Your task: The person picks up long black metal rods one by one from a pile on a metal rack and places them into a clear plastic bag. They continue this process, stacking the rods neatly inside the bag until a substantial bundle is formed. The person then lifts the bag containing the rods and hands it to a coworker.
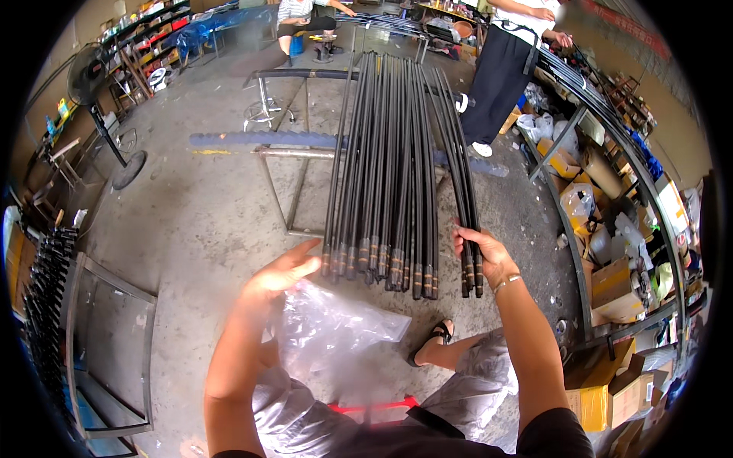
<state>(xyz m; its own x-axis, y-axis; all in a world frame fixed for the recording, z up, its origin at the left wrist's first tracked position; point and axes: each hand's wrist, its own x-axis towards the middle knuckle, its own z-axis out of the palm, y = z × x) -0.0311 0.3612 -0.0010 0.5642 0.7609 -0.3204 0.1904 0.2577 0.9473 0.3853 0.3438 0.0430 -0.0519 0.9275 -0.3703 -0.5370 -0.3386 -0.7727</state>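
A row of long black rods [382, 175] lies across a metal frame in front of me, their near ends ringed with thin tan bands. Close to the near ends at the left is my left hand [284, 271], its thumb and forefinger reaching toward the rods. A clear plastic bag [340, 317] hangs from this hand; the fingers on it are partly hidden. On the right, my right hand [489, 253] is closed around a few black rods [464, 206], which fan slightly apart from the main row.
The rods rest on a metal stand [294, 153]. A pedestal fan [95, 99] and a frame with dark parts [114, 282] stand left. To the right, a long rack [569, 137] borders cardboard boxes [615, 290]. One person [500, 69] stands beyond the rods; another [301, 19] sits farther back.
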